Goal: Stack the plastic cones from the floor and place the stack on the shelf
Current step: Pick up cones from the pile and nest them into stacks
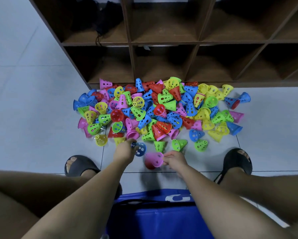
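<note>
A wide pile of perforated plastic cones (160, 109) in blue, green, yellow, pink and red covers the floor in front of the shelf. My left hand (125, 149) grips a blue cone (139, 149) by its narrow end, just off the pile's near edge. My right hand (175, 159) pinches the rim of a pink cone (154, 158) that has a red cone (149, 165) nested with it; both are blurred. The two hands are close together, about a cone's width apart.
The dark wooden cubby shelf (163, 43) stands behind the pile, its compartments open; a dark cloth (100, 19) lies in the upper left one. My feet in black slippers (79, 165) (237, 160) flank the hands. A blue bag (155, 214) sits between my legs.
</note>
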